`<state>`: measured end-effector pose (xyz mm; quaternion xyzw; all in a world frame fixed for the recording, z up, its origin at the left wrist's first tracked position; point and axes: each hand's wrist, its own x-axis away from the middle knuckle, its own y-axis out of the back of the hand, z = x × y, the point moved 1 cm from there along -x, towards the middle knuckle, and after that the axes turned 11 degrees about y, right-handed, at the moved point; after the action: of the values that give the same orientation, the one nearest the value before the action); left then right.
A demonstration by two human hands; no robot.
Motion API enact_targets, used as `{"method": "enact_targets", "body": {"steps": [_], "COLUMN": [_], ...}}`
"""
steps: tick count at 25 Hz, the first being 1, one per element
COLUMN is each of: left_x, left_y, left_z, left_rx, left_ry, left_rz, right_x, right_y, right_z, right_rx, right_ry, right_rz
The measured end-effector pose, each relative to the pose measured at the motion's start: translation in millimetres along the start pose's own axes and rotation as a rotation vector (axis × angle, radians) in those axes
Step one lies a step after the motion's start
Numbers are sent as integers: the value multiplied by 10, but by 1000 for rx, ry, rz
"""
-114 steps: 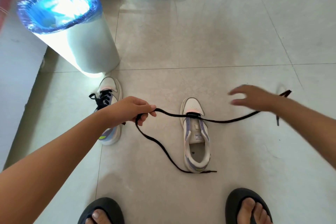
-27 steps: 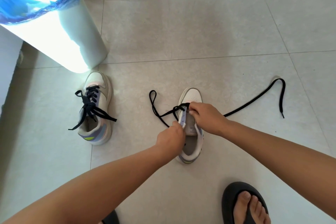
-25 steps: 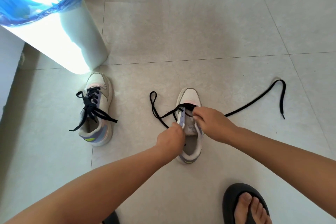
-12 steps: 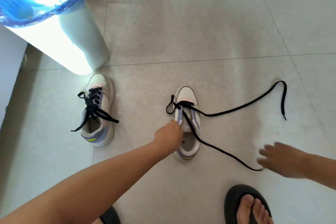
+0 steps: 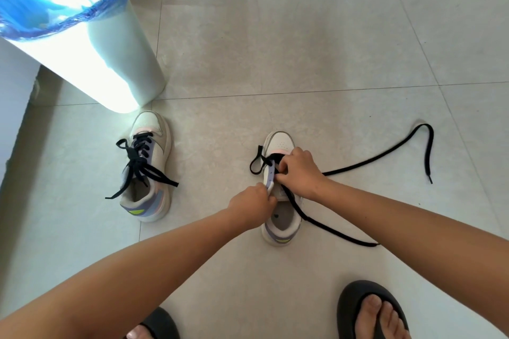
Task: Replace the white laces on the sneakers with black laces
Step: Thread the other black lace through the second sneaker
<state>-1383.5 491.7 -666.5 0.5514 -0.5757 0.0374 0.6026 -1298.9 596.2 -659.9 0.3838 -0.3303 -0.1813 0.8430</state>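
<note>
While bent over a tiled floor point(image 5: 303, 44), at work on the second of two sneakers. Left sneaker point(image 5: 147, 168) done, by the look of it: black lace point(image 5: 140, 162) crossed through its eyelets, ends loose and untied, resting beside a white bin point(image 5: 115, 63) with a blue liner. Right sneaker point(image 5: 279, 195) barely begun, with a second black lace point(image 5: 371, 162) threaded only at the rows nearest the toe. One end trailing far right across the tiles, the other running back over the tongue and past the heel, a small loop standing out on the shoe's left side. Left hand point(image 5: 252, 205) pinching the eyelet flap, fingers closed on it. Right hand point(image 5: 298, 170) curled over the lower eyelets, fingers apparently nipped on the lace, though the grip itself hidden beneath the knuckles. Most rows on this shoe judged still to thread, then both pairs of ends to tie. No white laces anywhere in sight. Black sandals point(image 5: 369, 311) at the bottom edge. No brand or legible writing; a label on the tongue too small to read.
</note>
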Motion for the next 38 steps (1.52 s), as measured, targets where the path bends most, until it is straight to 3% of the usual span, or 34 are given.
{"method": "enact_targets", "body": {"steps": [5,10,13,15,18,19,24,26,30,32,35,38], "left_x": [10,24,32,15,-49,-102,-433,-453,-496,-444,-326,-239], "left_y": [-5,-46,-34,13,306,445,786,757,818,849,820,761], "left_z": [-24,-64,-74,-44,94,143,155,56,14,61,160,278], "left_rx": [27,-169,-130,-104,342,438,896,1012,1367,1309,971,857], "left_ry": [27,16,37,12,110,141,386,420,315,199,64,1], "left_rz": [-4,-28,19,184,621,674,333,338,300,274,135,77], "right_x": [82,598,955,1074,1136,1142,1194,1212,1287,1303,1308,1308], "right_y": [19,236,178,111,70,51,-102,-119,-130,-135,-136,-112], "right_z": [106,87,65,21,-46,-46,-70,-82,-123,-166,-192,-197], "right_rx": [-75,5,-18,-39,72,103,257,307,422,424,453,463], "right_ry": [20,336,459,452,507,526,579,567,531,498,451,400], "right_rz": [-35,105,173,198,163,150,100,93,12,-19,-29,-32]}}
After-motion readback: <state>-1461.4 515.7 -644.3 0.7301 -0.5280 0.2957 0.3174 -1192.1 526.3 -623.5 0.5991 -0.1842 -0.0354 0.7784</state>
